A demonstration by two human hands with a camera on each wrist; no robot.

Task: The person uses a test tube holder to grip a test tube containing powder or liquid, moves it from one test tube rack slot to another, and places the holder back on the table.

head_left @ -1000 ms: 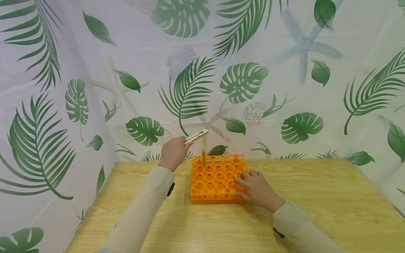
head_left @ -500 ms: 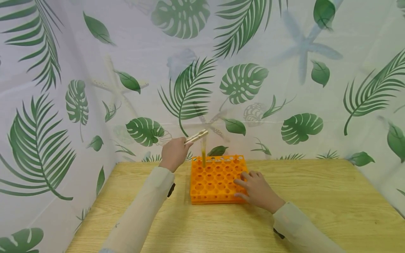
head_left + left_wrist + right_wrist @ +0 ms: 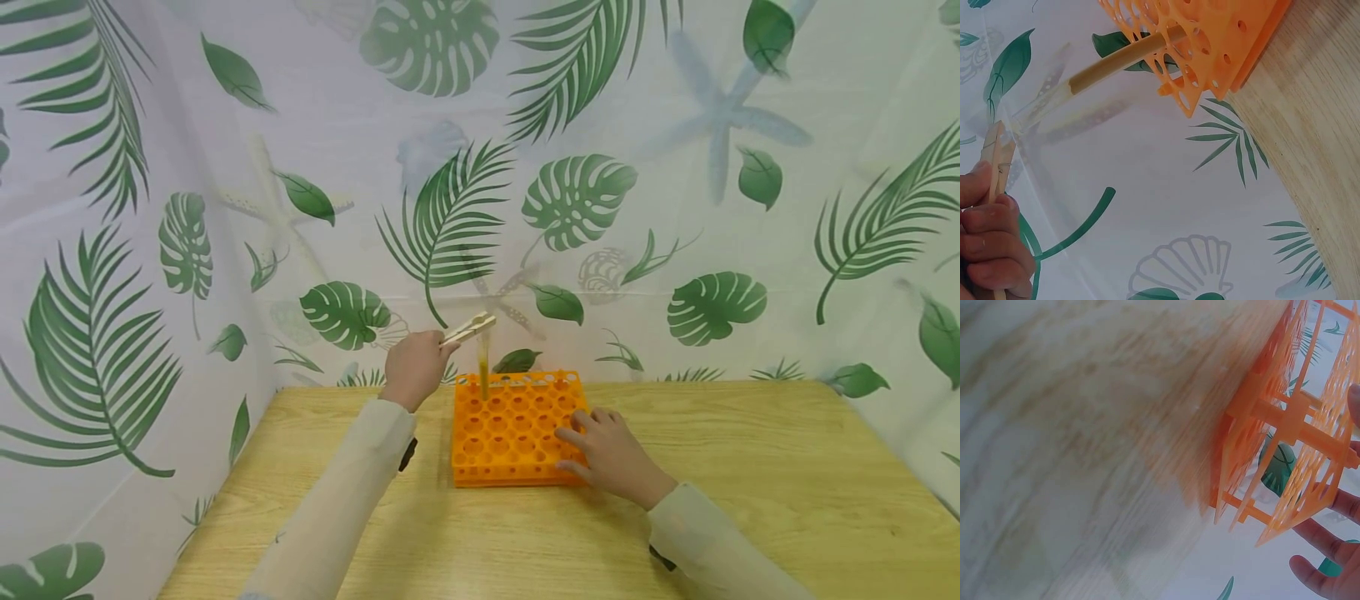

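My left hand (image 3: 414, 368) grips a wooden test tube clamp (image 3: 470, 327), seen in the left wrist view with the fingers curled round its handle. At the clamp's far end is a clear glass test tube (image 3: 1094, 72) with yellow-brown liquid in its lower part. The tube's lower end sits in a hole at the back left of an orange test tube rack (image 3: 517, 471). Spread over the right side of that rack, my right hand (image 3: 618, 460) rests its fingertips on the top plate. In the right wrist view its fingers (image 3: 1319, 540) lie along the rack's holed top.
Below the rack is a light wood-grain table (image 3: 750, 483). A white cloth backdrop (image 3: 600, 83) printed with green leaves rises behind and to the left of it. The rack's top carries rows of large and small round holes.
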